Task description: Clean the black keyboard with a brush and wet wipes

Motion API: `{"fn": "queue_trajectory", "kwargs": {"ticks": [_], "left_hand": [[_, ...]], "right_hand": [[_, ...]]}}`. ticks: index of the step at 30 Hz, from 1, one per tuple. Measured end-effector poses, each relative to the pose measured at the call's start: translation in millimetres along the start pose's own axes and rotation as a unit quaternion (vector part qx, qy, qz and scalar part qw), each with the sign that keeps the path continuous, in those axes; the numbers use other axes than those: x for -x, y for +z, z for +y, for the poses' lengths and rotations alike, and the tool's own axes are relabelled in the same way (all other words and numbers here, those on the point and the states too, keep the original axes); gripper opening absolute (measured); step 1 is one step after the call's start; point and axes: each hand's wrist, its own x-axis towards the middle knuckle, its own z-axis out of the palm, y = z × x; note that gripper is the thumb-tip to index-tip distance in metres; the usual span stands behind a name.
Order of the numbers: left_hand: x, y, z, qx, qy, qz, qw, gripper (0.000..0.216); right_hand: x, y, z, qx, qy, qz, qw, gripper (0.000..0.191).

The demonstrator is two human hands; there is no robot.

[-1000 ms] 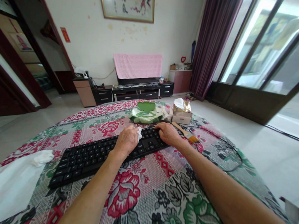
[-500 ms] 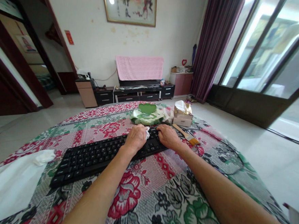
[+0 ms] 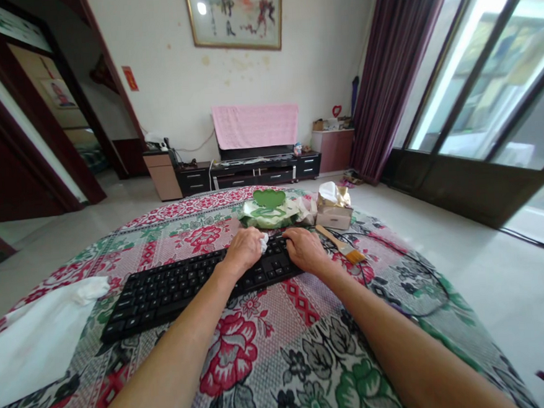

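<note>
A black keyboard [image 3: 166, 290] lies at a slant on the flowered tablecloth. Over its right half, my left hand [image 3: 245, 250] is closed on a crumpled white wipe [image 3: 264, 242] that pokes out by the fingers and rests against the keys. At the keyboard's right end, my right hand [image 3: 305, 249] grips the edge, thumb side over the number keys; its outer fingers are partly hidden. Just right of that hand lies a flat brush [image 3: 342, 244] with a wooden handle and tan bristles.
Behind the keyboard sit an opened green-and-white wipes pack [image 3: 270, 209] and a tissue box [image 3: 334, 207]. A white cloth [image 3: 39, 338] lies at the left. A dark cable [image 3: 425, 268] loops across the table's right side [image 3: 385, 227].
My left hand has slid slightly left along the keyboard with the wipe. My right hand stays at the right end. The view has shifted a little.
</note>
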Motion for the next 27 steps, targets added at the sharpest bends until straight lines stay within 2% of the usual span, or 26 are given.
{"fn": "queue_trajectory", "kwargs": {"ticks": [5,8,16,23,27], "left_hand": [[17,-9,-22,-0.012,-0.014,-0.004,1.000,0.036],[23,-13,-29,-0.019,-0.027,0.009,0.999,0.039],[26,-5,-19,0.000,0.064,0.015,0.998,0.040],[28,-10,-26,-0.039,0.005,0.000,0.999,0.038],[30,-9,-32,-0.040,-0.019,0.016,0.999,0.037]], "right_hand": [[5,4,-13,-0.038,-0.061,0.003,0.997,0.029],[8,9,-17,-0.040,-0.075,0.014,0.996,0.027],[8,13,-16,-0.041,-0.073,0.026,0.996,0.026],[8,14,-15,-0.046,-0.071,0.027,0.996,0.025],[8,14,-15,-0.045,-0.069,0.026,0.996,0.026]]}}
